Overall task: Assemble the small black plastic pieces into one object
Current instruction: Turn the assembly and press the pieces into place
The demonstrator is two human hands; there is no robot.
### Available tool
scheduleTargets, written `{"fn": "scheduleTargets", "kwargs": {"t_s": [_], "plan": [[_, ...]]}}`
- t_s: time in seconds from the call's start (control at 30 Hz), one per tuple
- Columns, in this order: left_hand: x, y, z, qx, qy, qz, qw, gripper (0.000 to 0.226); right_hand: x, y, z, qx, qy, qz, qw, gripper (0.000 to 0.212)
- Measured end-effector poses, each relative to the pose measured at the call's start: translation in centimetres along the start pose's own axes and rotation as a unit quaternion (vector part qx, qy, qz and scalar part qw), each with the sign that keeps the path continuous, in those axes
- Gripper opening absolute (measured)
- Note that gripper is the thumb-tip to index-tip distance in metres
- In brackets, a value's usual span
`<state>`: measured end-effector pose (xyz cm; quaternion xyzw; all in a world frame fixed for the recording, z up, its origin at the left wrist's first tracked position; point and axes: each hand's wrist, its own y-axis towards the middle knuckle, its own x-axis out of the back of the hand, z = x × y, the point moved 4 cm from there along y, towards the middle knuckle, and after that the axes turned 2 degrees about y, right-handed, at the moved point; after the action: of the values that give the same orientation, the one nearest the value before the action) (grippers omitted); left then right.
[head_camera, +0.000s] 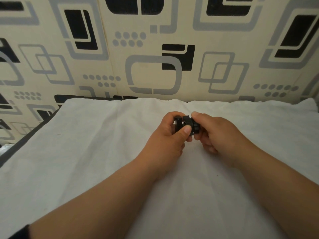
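Both of my hands meet above the middle of the white cloth (103, 169), holding the small black plastic pieces (185, 125) between them, just off the fabric. My left hand (168, 135) curls around the left side of the pieces, thumb pressed across the front and the other fingers wrapped over the top and behind. My right hand (217, 131) pinches the right side, its thumb on top and its fingers tucked underneath. The black pieces sit close together in the narrow gap between my hands; whether they are already joined or only touching, I cannot tell, since my fingers hide much of them. My bare forearms reach in from the bottom edge. Beyond the cloth stands a cream wall (155, 49) patterned with grey and black rounded squares and dots.
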<state>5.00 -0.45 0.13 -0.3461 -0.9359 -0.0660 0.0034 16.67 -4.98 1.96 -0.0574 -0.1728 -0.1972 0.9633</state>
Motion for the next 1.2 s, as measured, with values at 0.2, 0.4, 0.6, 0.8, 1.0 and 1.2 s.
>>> {"fn": "scheduleTargets", "kwargs": {"t_s": [0.2,0.4,0.6,0.8,1.0,1.2], "plan": [[0.3,0.2,0.1,0.025,-0.089,-0.024,0.995,0.016,0.4,-0.5,0.4,0.157,-0.023,-0.025,0.987,0.019],[0.2,0.1,-0.2,0.049,-0.207,0.01,0.977,0.016,0.2,-1.0,0.9,0.256,-0.043,0.0,0.966,0.046],[0.2,0.1,-0.3,0.049,-0.224,0.022,0.973,0.017,0.2,-0.9,1.1,0.257,-0.063,-0.007,0.964,0.041],[0.2,0.0,-0.2,0.041,-0.211,0.033,0.976,0.011,0.5,-0.8,1.2,0.266,-0.089,-0.019,0.96,0.037],[0.5,0.0,-0.5,0.022,-0.177,0.017,0.984,0.012,0.4,-0.8,1.4,0.273,-0.099,-0.025,0.957,0.032],[0.6,-0.1,-0.7,0.006,-0.151,0.016,0.988,0.015,0.4,-1.0,1.7,0.284,-0.097,-0.026,0.954,0.029]]}}
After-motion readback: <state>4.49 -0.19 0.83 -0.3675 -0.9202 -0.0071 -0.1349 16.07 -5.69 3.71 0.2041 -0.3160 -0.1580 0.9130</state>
